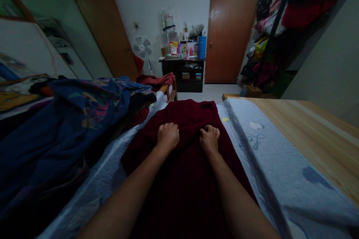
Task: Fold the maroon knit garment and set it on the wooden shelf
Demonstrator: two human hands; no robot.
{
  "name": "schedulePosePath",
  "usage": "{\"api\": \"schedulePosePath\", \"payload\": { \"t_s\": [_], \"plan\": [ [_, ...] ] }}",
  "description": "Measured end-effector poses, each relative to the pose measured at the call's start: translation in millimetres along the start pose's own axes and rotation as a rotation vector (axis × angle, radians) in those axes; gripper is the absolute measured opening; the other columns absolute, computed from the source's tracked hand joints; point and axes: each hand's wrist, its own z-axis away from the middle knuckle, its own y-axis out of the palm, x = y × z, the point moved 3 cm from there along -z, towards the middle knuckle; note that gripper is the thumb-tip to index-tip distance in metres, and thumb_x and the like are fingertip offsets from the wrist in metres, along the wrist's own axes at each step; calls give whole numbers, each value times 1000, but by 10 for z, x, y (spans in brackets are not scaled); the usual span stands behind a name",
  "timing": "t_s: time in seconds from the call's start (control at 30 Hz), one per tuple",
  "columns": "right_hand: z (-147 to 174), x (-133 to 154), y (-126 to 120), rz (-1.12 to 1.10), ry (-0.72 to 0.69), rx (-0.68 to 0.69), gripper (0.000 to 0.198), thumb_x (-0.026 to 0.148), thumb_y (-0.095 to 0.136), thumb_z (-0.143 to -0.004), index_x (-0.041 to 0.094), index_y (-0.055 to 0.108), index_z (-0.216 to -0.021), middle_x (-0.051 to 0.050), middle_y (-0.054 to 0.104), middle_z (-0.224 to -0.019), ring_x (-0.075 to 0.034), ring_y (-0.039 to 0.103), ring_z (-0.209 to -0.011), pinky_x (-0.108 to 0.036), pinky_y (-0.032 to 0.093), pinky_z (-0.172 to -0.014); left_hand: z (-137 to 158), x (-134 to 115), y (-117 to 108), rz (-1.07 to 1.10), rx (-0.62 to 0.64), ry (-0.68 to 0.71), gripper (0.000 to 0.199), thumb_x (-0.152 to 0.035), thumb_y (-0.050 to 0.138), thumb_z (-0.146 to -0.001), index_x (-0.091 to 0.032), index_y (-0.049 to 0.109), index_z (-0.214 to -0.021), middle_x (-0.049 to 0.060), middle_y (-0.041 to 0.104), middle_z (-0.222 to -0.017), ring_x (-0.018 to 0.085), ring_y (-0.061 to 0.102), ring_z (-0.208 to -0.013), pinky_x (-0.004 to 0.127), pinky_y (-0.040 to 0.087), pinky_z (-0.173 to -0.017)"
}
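A dark red piece of cloth (185, 179), perhaps a garment, lies spread over the bed in front of me, and its near end runs out of view at the bottom. My left hand (168, 135) is closed on the cloth left of its middle, knuckles up. To the right, my right hand (209, 140) has its fingers curled down and pinching the same cloth. A shallow fold runs through the fabric between the two hands. Both thumbs are partly hidden. Under the cloth is a light blue patterned bed cover (252, 134).
A heap of clothes with a blue flowered garment (84, 108) fills the left side. Bare wooden boards (316, 130) edge the bed on the right. Beyond stand a dark cabinet (182, 76), a white fan (143, 47), a wooden door (234, 30) and a rack of hanging clothes (303, 11).
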Motion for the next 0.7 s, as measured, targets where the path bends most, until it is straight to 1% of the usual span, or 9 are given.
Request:
{"api": "schedulePosePath", "payload": {
  "t_s": [0.03, 0.13, 0.23, 0.3, 0.33, 0.4, 0.5, 0.57, 0.7],
  "plan": [
    [-2, 24, -18, 1, -34, 9, 21, 22, 59, -80, 27, 69, -98, -7, 54, -120, -26, 39, -115, -48, 12, -111, -95, -16, 76, 24, 81, -47, 32, -30, 37, -94, -18, 65, -105, 11, 65, -115, 25, 55, -112, 38, 35, -97],
    [-10, 63, -20, 0, -105, 53, 19, 25, 57, -83, 28, 69, -97, -4, 58, -111, -25, 39, -112, -49, 8, -111, -337, -12, 285, 56, 209, -132, 44, -44, 36, -93, -16, 68, -102, 15, 68, -112, 29, 60, -107, 41, 40, -92],
    [-25, 63, 30, 5, -120, 86, 19, 27, 56, -85, 29, 68, -100, -3, 60, -111, -25, 38, -113, -50, 8, -110, -494, 76, 442, 82, 287, -228, 59, -55, 28, -92, -14, 69, -103, 20, 68, -111, 34, 62, -105, 45, 44, -86],
    [-41, 56, 61, 10, -106, 93, 18, 28, 56, -86, 29, 68, -100, -3, 60, -111, -25, 38, -113, -50, 10, -109, -568, 145, 492, 98, 316, -276, 62, -58, 27, -91, -13, 68, -106, 22, 66, -115, 36, 61, -108, 45, 45, -84],
    [-50, 53, 72, 14, -95, 95, 18, 28, 57, -86, 29, 68, -99, -3, 60, -110, -26, 38, -112, -50, 12, -107, -603, 174, 504, 107, 329, -288, 61, -58, 30, -90, -13, 68, -106, 22, 65, -117, 36, 61, -108, 44, 46, -83],
    [-72, 49, 88, 22, -75, 96, 17, 28, 56, -86, 29, 69, -97, -4, 60, -109, -26, 39, -110, -50, 15, -105, -670, 218, 514, 131, 360, -284, 53, -58, 43, -86, -15, 69, -104, 20, 66, -117, 33, 63, -106, 38, 48, -79],
    [-101, 50, 102, 33, -75, 89, 19, 25, 53, -87, 29, 70, -93, -4, 60, -106, -26, 39, -108, -50, 15, -103, -766, 253, 526, 164, 401, -245, 40, -53, 62, -76, -20, 71, -97, 13, 70, -110, 27, 65, -99, 30, 48, -75],
    [-113, 48, 109, 32, -76, 85, 21, 22, 50, -88, 29, 70, -91, -4, 61, -102, -25, 40, -106, -49, 15, -103, -814, 264, 551, 176, 423, -230, 38, -51, 67, -73, -20, 71, -94, 11, 72, -102, 24, 66, -95, 28, 47, -74],
    [-117, 46, 113, 12, -72, 85, 24, 22, 48, -89, 29, 70, -91, -4, 61, -100, -25, 39, -104, -48, 16, -102, -852, 245, 644, 185, 461, -220, 39, -49, 73, -68, -17, 71, -90, 11, 73, -90, 23, 67, -88, 28, 47, -73]
  ]
}}
